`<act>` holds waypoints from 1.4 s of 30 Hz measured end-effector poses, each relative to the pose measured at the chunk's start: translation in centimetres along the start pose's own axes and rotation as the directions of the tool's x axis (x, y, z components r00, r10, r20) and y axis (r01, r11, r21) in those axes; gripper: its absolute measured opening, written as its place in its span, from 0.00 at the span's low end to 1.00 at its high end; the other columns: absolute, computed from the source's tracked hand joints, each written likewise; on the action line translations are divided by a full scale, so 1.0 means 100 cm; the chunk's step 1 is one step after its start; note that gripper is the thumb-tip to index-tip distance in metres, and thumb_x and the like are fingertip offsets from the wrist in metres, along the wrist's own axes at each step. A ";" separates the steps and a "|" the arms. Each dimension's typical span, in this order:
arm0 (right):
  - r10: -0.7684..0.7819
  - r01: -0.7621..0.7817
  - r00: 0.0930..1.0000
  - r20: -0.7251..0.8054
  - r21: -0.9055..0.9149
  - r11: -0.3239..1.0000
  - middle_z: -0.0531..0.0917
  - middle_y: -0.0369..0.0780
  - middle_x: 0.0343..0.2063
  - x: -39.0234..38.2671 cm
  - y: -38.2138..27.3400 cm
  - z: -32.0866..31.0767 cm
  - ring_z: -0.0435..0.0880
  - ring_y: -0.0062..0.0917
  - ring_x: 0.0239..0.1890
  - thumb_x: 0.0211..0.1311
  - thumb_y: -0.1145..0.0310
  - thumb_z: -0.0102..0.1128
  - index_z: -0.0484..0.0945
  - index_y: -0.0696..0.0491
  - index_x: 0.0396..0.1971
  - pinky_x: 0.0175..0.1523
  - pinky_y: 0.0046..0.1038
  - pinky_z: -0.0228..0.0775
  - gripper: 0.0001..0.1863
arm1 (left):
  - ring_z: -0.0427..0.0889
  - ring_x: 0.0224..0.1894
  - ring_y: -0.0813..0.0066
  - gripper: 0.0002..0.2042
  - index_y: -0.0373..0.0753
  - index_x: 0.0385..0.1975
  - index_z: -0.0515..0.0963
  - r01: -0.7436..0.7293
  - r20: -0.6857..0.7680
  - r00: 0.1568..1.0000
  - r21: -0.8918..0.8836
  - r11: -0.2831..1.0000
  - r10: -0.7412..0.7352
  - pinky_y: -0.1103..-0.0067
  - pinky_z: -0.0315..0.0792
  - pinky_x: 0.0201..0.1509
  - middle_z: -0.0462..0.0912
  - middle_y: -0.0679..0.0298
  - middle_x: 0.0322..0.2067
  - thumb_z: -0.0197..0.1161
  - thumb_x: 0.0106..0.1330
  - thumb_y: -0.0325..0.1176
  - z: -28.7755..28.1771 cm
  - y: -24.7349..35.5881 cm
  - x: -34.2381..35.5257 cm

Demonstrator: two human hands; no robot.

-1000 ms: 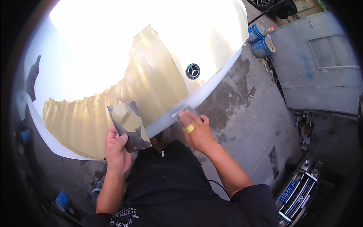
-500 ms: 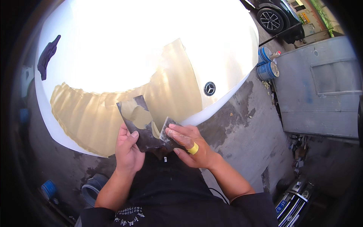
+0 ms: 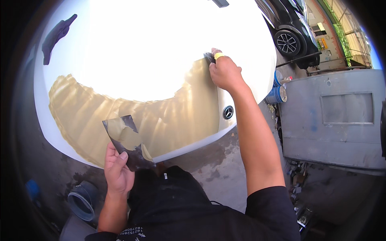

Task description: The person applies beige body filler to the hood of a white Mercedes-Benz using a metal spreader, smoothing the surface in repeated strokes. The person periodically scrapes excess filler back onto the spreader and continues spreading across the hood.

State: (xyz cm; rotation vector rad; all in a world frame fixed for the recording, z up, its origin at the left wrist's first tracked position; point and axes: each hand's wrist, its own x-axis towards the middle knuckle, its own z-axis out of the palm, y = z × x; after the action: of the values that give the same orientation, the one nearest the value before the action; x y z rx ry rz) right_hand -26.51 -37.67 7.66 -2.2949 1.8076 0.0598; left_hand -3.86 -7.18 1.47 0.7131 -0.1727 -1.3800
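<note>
The right hand (image 3: 225, 72) grips a small scraper (image 3: 209, 57) on the hood (image 3: 161, 52) at 12 o'clock, so press it flat and pull smoothly, while the left hand (image 3: 117, 170) clutches the putty board (image 3: 126, 140) at 7 o'clock.

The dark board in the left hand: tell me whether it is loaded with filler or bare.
Loaded: tan filler patches lie on the dark board, which the left hand holds at its lower edge.

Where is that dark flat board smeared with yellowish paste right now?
The dark board sits lower left in the head view, gripped by the left hand just above the white car panel's near edge, over the tan filler patch.
</note>
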 end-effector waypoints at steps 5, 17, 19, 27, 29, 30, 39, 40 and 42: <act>-0.173 0.173 0.982 0.071 0.004 0.985 0.78 0.51 0.54 -0.037 -0.036 0.015 0.71 0.43 0.62 0.63 0.73 0.43 0.62 0.56 0.68 0.58 0.55 0.60 0.30 | 0.73 0.62 0.65 0.24 0.33 0.63 0.61 -0.019 -0.010 1.000 -0.004 1.000 0.019 0.68 0.65 0.69 0.72 0.55 0.60 0.51 0.66 0.21 -0.010 0.004 0.003; -0.349 0.348 0.937 0.011 -0.072 0.935 0.77 0.46 0.58 -0.143 0.005 0.061 0.72 0.38 0.63 0.61 0.76 0.47 0.66 0.57 0.65 0.54 0.56 0.60 0.28 | 0.74 0.61 0.67 0.20 0.34 0.59 0.64 0.016 0.017 1.000 0.009 1.000 -0.016 0.69 0.66 0.68 0.74 0.56 0.58 0.52 0.66 0.21 -0.003 -0.006 0.010; -0.319 0.321 0.947 0.033 -0.061 0.945 0.78 0.46 0.57 -0.150 0.011 0.053 0.71 0.38 0.64 0.62 0.75 0.49 0.65 0.56 0.65 0.57 0.55 0.59 0.29 | 0.75 0.60 0.66 0.20 0.34 0.59 0.64 0.013 0.023 1.000 0.014 1.000 -0.014 0.69 0.66 0.68 0.75 0.56 0.57 0.52 0.66 0.21 -0.004 -0.007 0.010; -0.128 0.128 0.991 -0.032 0.003 0.992 0.78 0.50 0.54 -0.037 0.006 -0.002 0.70 0.42 0.63 0.62 0.75 0.44 0.61 0.59 0.68 0.56 0.55 0.60 0.31 | 0.74 0.61 0.66 0.22 0.33 0.60 0.63 0.030 0.019 0.999 0.019 0.999 -0.031 0.69 0.66 0.68 0.75 0.55 0.57 0.53 0.65 0.21 -0.003 -0.010 0.007; -0.121 0.121 0.992 0.035 -0.010 0.993 0.79 0.50 0.54 -0.023 -0.015 0.002 0.72 0.42 0.62 0.63 0.72 0.44 0.61 0.57 0.68 0.57 0.52 0.60 0.31 | 0.74 0.61 0.66 0.22 0.33 0.60 0.63 0.025 0.002 1.000 0.015 1.000 -0.025 0.68 0.66 0.68 0.74 0.55 0.58 0.53 0.65 0.21 0.000 -0.007 0.006; -0.139 0.142 0.985 0.097 -0.019 0.990 0.79 0.51 0.53 -0.029 -0.028 0.007 0.71 0.41 0.62 0.61 0.75 0.41 0.61 0.57 0.68 0.57 0.52 0.60 0.32 | 0.74 0.61 0.66 0.22 0.34 0.60 0.63 0.022 -0.007 1.000 0.014 1.000 -0.022 0.68 0.66 0.68 0.74 0.55 0.58 0.53 0.65 0.21 0.000 -0.006 0.005; -0.380 0.379 0.925 0.012 -0.094 0.921 0.78 0.47 0.56 -0.138 -0.028 0.056 0.70 0.41 0.64 0.60 0.80 0.43 0.64 0.57 0.66 0.55 0.52 0.59 0.31 | 0.74 0.61 0.65 0.23 0.34 0.61 0.63 0.029 0.011 1.000 0.008 1.000 -0.029 0.68 0.66 0.68 0.74 0.56 0.58 0.53 0.65 0.21 -0.003 -0.005 0.010; -0.370 0.373 0.928 0.053 -0.081 0.924 0.78 0.47 0.56 -0.144 -0.023 0.052 0.70 0.41 0.64 0.60 0.80 0.43 0.64 0.57 0.66 0.56 0.52 0.59 0.31 | 0.74 0.61 0.65 0.22 0.34 0.61 0.63 0.031 0.011 0.999 0.008 0.999 -0.031 0.68 0.66 0.68 0.74 0.56 0.58 0.53 0.65 0.21 -0.001 -0.004 0.011; -0.322 0.324 0.946 0.034 -0.147 0.935 0.78 0.48 0.56 -0.138 -0.012 0.039 0.70 0.39 0.65 0.60 0.78 0.45 0.63 0.56 0.67 0.58 0.51 0.59 0.31 | 0.74 0.61 0.66 0.22 0.34 0.60 0.63 0.034 0.008 0.999 0.008 0.999 -0.034 0.68 0.66 0.68 0.74 0.56 0.57 0.53 0.65 0.21 0.001 -0.001 0.011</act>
State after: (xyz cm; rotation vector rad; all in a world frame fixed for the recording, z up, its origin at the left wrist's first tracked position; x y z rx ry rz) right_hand -28.30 -23.47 6.37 -2.6624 1.4407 0.1580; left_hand -3.80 -8.25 1.20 0.7196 -0.1732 -1.4154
